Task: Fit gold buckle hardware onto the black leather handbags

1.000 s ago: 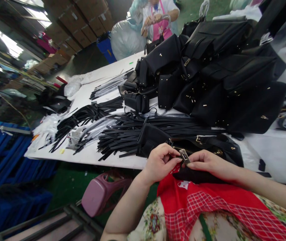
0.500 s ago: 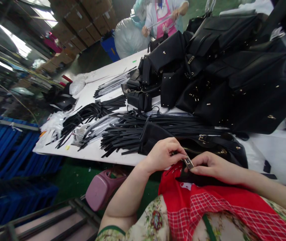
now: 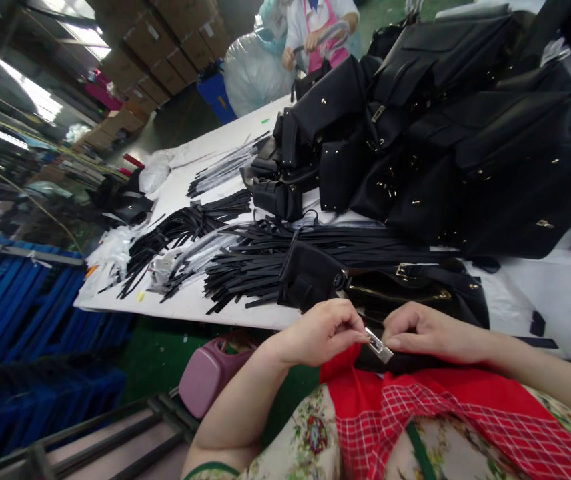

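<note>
Obs: left hand [image 3: 323,330] and right hand [image 3: 428,331] both pinch metal clasp [image 3: 378,345] — fingertips closed on its ends. At 12 o'clock of it, black bag [image 3: 405,293]; contents hidden.

Bits you cannot see

The ends of the small metal clasp [image 3: 378,345] hide under the fingertips of the left hand [image 3: 323,331] and right hand [image 3: 428,333]. The black bag [image 3: 405,293] goes down behind both hands. The pink stool [image 3: 210,377] is half behind the left arm [image 3: 245,407]. The far person [image 3: 320,30] is cut off by the top edge, and the thing they hold is too small to tell.
</note>
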Tool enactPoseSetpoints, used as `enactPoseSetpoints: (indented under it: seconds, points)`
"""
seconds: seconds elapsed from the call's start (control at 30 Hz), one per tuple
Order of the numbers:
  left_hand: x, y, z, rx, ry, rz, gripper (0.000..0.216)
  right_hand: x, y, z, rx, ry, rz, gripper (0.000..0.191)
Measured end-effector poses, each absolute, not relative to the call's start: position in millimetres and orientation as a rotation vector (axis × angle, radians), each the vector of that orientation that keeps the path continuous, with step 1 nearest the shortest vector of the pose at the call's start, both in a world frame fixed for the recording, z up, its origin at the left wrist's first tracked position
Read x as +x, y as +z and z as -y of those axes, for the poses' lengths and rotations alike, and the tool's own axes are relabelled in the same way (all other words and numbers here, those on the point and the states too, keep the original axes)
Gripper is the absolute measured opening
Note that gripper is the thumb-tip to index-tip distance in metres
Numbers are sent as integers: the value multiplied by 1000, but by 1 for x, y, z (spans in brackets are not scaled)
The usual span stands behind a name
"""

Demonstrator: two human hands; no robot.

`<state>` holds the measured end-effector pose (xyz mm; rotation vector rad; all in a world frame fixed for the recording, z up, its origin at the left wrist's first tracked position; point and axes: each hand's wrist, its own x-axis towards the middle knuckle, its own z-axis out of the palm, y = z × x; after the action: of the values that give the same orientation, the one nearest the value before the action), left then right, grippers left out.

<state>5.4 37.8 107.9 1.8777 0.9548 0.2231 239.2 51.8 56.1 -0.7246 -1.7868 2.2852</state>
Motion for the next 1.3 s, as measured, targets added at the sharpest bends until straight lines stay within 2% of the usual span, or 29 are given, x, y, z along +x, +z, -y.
enactPoseSetpoints:
  seconds: [0.2, 0.5, 0.7, 0.87, 1.0, 1.13, 1.3]
  points:
    - [10, 104, -31, 1862, 320, -1024, 15, 228, 71, -50, -796, 2180, 2011, 43]
    - [-8, 102, -21, 1715, 372, -1010, 17, 228, 58, -46, -921, 2222, 1815, 51]
    - [-9, 100, -21, 1627, 505, -1294, 19, 228, 62, -46, -884, 2112, 1893, 46]
    - [13, 99, -18, 1494, 448, -1349, 27, 225, 65, -40, -1112, 1657, 2113, 47]
    - [32, 92, -18, 1362, 548, -1467, 29, 224, 63, -39, -1271, 1230, 2258, 48]
    - [42, 87, -23, 1320, 706, -1510, 23, 224, 62, -39, -1319, 1053, 2307, 44]
    - [49, 91, -27, 1398, 737, -1529, 21, 224, 60, -36, -1354, 887, 2339, 40]
